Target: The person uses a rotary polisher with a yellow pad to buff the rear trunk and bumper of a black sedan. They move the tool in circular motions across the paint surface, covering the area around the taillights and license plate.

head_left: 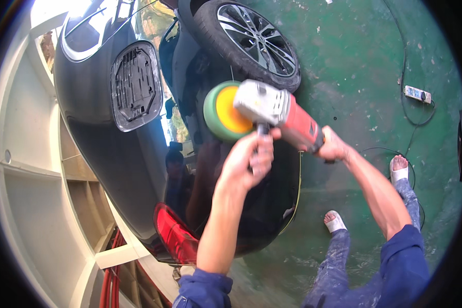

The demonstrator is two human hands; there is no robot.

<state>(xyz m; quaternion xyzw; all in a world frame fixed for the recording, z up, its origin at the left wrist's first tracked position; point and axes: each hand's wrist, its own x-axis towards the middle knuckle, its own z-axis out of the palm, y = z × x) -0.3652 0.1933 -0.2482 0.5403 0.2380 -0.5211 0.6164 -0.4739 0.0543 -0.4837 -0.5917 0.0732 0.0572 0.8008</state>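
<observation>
Both my hands hold a red and silver power polisher [292,115] across the side of a black car [262,205]. My left hand [249,159] is wrapped round its dark side handle, just below the silver head. Farther right, my right hand [334,145] grips the rear end of the red body. A green foam pad [213,115] with a yellow middle sits on the polisher's head, over the glossy panel behind the wheel [256,41]. Whether the pad touches the paint I cannot tell.
A red tail light [174,233] lies left of my left forearm. The car's fuel filler area shows a dusty, dark ribbed panel [137,84]. A power strip [417,94] with a black cable rests on the green floor [354,61]. Pale wall framing [31,205] runs along the left.
</observation>
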